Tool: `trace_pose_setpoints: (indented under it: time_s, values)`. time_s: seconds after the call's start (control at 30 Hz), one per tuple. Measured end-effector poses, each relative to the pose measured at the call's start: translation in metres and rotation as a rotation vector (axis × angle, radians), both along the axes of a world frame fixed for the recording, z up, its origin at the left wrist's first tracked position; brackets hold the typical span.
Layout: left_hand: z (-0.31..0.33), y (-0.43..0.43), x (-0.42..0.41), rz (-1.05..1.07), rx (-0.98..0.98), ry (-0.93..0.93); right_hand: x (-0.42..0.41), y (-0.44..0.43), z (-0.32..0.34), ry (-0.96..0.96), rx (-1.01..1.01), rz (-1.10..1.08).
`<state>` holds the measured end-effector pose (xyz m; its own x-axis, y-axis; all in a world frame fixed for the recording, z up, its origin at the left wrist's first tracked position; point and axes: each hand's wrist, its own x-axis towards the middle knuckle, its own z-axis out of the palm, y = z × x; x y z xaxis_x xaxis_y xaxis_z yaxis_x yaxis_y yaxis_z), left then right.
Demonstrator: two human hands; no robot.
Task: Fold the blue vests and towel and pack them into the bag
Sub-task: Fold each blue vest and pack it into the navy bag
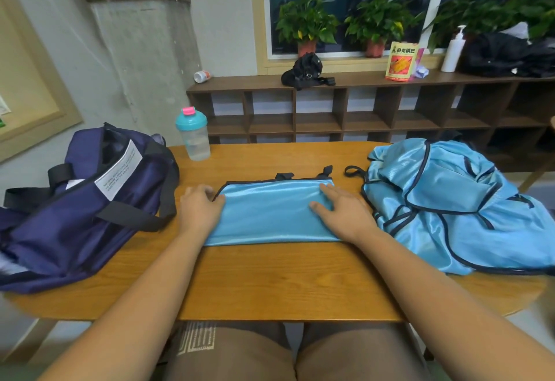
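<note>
While the wooden table [270,278] bears the open navy fabric bag [90,218] at left, likely ready for packing, and a heap of shiny blue vests [450,209] at right, the folded blue vest [270,215] lies between, right hand [345,215] spread flat on it, left hand [199,209] at its edge, grip unclear.

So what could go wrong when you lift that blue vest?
The folded vest looks shiny and slippery, so it may slide open when the left hand and right hand lift it. The bottle stands close to the bag, so it could get knocked over. The black loop on the pile lies near the vest and might snag.
</note>
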<state>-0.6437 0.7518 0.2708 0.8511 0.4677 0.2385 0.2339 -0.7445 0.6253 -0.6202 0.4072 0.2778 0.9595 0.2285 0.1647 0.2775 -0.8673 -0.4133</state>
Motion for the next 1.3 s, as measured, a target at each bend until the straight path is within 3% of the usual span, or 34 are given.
trace_pose_setpoints:
  time_s: [0.23,0.73,1.0,1.3]
  values:
    - [0.01,0.007,-0.004,0.016,0.035,0.165,0.0,-0.004,0.005,0.013,0.288,-0.011]
    - [0.047,0.014,-0.012,-0.038,-0.184,0.186,0.002,-0.003,-0.001,-0.029,0.239,0.01]
    - [0.088,-0.006,-0.008,-0.301,-0.345,0.157,0.001,-0.005,0.002,0.0,0.415,-0.075]
    - [0.125,-0.069,0.007,-0.476,-0.375,0.114,0.006,-0.006,0.0,-0.029,0.393,-0.234]
